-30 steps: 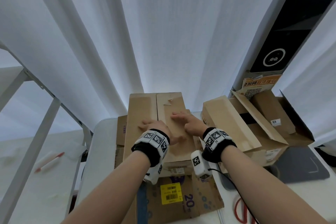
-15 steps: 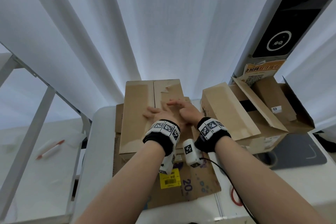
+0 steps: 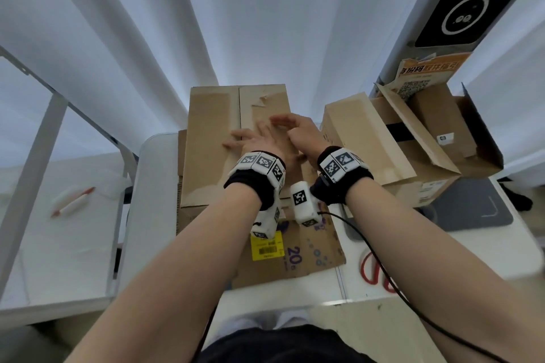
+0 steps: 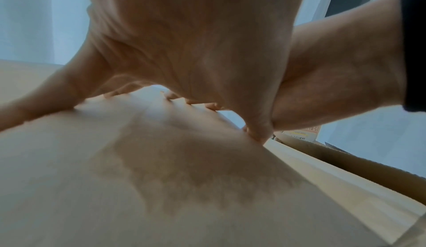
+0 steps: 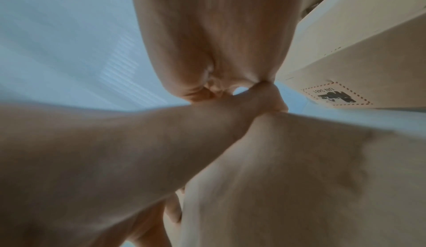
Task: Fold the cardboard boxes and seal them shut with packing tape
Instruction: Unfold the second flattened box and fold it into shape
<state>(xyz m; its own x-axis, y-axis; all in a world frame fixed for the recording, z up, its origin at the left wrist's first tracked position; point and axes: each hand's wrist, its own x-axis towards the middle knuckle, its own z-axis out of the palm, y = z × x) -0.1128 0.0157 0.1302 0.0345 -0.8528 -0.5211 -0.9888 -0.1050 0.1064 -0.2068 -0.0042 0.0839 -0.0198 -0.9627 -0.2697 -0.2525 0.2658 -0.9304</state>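
A brown cardboard box (image 3: 212,138) stands at the table's middle with its top flaps down and a seam running along the top. My left hand (image 3: 256,141) lies flat across that seam, fingers spread and straight; in the left wrist view its palm (image 4: 184,41) presses on the cardboard (image 4: 161,178). My right hand (image 3: 295,132) is over the back of the left hand, fingers loosely bent and holding nothing. The right wrist view shows only its palm (image 5: 207,32) close up. A torn strip of old tape (image 3: 265,100) sits on the right flap.
An open box (image 3: 398,150) with raised flaps stands close on the right. Flattened cardboard with a yellow label (image 3: 265,249) lies under the box toward me. Red scissor handles (image 3: 371,268) and a dark mat (image 3: 472,209) are at right. A pen (image 3: 72,200) lies on the left table.
My hands have come together: the left slid right onto the seam, and the right moved left over its back. The view has pulled back and down.
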